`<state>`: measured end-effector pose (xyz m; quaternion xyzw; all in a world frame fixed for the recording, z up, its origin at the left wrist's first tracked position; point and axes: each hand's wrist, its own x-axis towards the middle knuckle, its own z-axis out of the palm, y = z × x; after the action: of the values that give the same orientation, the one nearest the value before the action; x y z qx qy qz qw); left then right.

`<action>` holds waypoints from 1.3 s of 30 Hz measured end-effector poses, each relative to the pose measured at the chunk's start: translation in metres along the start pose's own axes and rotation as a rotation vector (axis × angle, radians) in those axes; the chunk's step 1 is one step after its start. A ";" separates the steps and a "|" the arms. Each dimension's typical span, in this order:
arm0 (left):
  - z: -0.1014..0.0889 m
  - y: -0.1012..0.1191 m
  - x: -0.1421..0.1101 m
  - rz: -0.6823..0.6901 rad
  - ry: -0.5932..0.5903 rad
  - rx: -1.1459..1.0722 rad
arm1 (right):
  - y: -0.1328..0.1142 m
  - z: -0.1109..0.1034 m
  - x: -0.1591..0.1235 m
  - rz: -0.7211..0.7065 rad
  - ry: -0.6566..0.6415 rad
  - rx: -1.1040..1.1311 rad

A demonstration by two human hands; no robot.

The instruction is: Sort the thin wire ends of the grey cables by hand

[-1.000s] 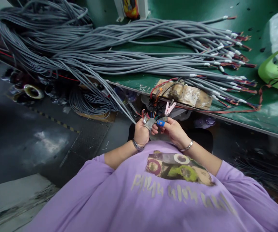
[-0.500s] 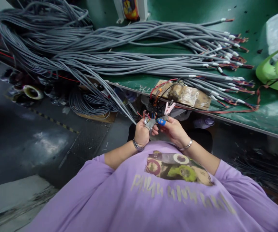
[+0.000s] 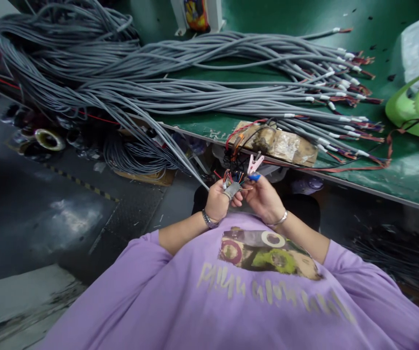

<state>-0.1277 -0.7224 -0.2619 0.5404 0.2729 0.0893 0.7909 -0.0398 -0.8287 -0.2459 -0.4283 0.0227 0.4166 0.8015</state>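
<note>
My left hand (image 3: pixel 217 201) is closed around the end of a grey cable (image 3: pixel 180 155) that runs down from the bench; several thin coloured wires (image 3: pixel 231 175) fan out above its taped thumb. My right hand (image 3: pixel 264 197) is closed too, its blue-tipped finger pinching at those wire ends. A pink clip (image 3: pixel 255 163) hangs just above both hands, below the bench edge.
A big bundle of grey cables (image 3: pixel 195 82) with stripped coloured ends lies across the green bench (image 3: pixel 406 170). A taped block (image 3: pixel 278 141) with red and black leads sits at the bench edge. A green fan (image 3: pixel 417 102) stands at right. Tape rolls (image 3: pixel 49 138) and coiled cable lie on the floor at left.
Both hands have risen slightly toward the pink clip. The right fingers have shifted up along the wire ends. The cable bundle has not moved.
</note>
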 end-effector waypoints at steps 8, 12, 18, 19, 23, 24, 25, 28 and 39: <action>-0.004 0.005 -0.003 -0.009 0.052 -0.045 | -0.011 -0.029 0.005 0.115 0.124 0.188; -0.002 0.006 -0.003 0.000 0.051 -0.013 | 0.001 -0.019 -0.003 0.153 -0.024 -0.067; -0.003 0.000 -0.002 0.016 0.048 0.024 | 0.008 -0.010 -0.004 0.015 0.008 -0.199; -0.003 0.000 -0.002 0.020 0.048 0.027 | 0.009 -0.009 -0.005 0.003 0.018 -0.197; -0.003 0.000 -0.001 0.033 0.052 0.016 | 0.007 -0.012 -0.003 -0.018 0.088 -0.155; -0.003 0.001 -0.001 0.033 0.057 0.004 | 0.005 -0.014 -0.001 -0.014 0.135 -0.114; -0.003 0.003 -0.001 0.030 0.059 -0.011 | 0.003 -0.017 0.001 -0.007 0.189 -0.063; -0.004 0.013 -0.003 0.006 0.028 -0.047 | -0.006 -0.026 0.006 0.031 0.284 0.083; 0.001 0.045 0.002 -0.099 -0.348 0.002 | -0.021 -0.016 0.017 -0.109 -0.074 -0.108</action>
<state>-0.1188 -0.7048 -0.2215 0.5343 0.1586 -0.0449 0.8290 -0.0090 -0.8346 -0.2486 -0.4561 -0.0529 0.3884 0.7990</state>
